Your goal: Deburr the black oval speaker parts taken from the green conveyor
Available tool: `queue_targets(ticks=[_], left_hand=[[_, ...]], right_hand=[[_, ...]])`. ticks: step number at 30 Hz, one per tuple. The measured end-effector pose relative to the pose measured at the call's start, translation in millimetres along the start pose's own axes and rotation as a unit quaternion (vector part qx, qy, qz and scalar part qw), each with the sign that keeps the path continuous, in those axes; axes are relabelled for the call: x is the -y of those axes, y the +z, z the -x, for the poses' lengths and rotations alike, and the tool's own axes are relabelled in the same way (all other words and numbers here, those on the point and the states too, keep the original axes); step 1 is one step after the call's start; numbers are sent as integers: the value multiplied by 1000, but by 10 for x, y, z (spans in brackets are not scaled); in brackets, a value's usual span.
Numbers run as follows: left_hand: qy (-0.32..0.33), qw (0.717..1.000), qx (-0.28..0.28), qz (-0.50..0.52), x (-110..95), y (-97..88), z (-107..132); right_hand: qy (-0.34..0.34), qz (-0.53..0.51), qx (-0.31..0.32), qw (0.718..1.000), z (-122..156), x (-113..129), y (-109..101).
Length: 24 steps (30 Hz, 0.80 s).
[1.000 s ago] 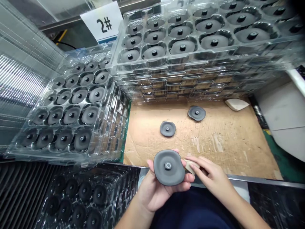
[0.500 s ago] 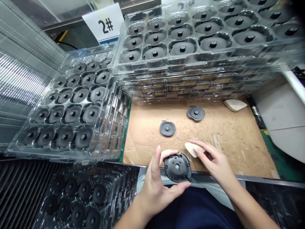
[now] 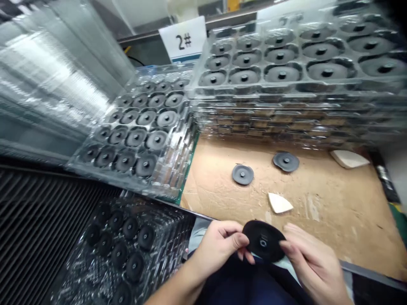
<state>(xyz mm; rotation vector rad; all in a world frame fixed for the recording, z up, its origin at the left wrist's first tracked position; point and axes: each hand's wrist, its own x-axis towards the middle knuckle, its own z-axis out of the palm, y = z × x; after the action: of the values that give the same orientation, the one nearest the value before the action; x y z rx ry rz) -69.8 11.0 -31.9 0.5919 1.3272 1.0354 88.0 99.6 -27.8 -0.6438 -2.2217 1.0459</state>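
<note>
While pale wedge pad (image 3: 280, 203) lies on cardboard worktop (image 3: 330, 237) near front edge, left hand (image 3: 219, 250) and right hand (image 3: 313, 258) hold black disc (image 3: 263, 241), fingers clamped on rim.

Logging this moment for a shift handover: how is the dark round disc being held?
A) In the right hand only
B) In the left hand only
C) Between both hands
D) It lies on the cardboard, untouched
C: the left hand and the right hand both grasp opposite edges of the dark round disc.

Clear blister trays (image 3: 280, 91) stacked at 1 o'clock, more at 10; "2#" card (image 3: 182, 40) at 12; two loose black discs (image 3: 242, 174) on cardboard sheet (image 3: 321, 224).
</note>
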Motion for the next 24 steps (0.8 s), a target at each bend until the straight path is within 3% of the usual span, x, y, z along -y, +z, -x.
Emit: queue_targets(ticks=[4,8,10,13,15,17,20,24], left_hand=[[-20,994,-106,-4,232,-189,266],[-46,953,-282,-100,417,-724,890],[-62,900,-397,-167,494,-1037,1332],[-78,783,-556,-267,646,-1434,2033],[-93,729,-601,-315,799,-1603,2432],[-101,697,-623,-341,1002,-1689,2704],[-95,673,-646,-349,1359,-1709,2814],[-58,642,-681,-347,1729,-1700,2594]], right_hand=[[-22,-37,91,995,52,-13,197],[-12,-20,146,989,119,-309,361],[26,11,162,986,142,-505,411],[81,48,171,981,201,-718,465],[96,81,135,983,262,-786,501],[86,119,112,983,325,-814,540],[54,151,119,980,384,-834,584],[22,150,96,984,404,-855,601]])
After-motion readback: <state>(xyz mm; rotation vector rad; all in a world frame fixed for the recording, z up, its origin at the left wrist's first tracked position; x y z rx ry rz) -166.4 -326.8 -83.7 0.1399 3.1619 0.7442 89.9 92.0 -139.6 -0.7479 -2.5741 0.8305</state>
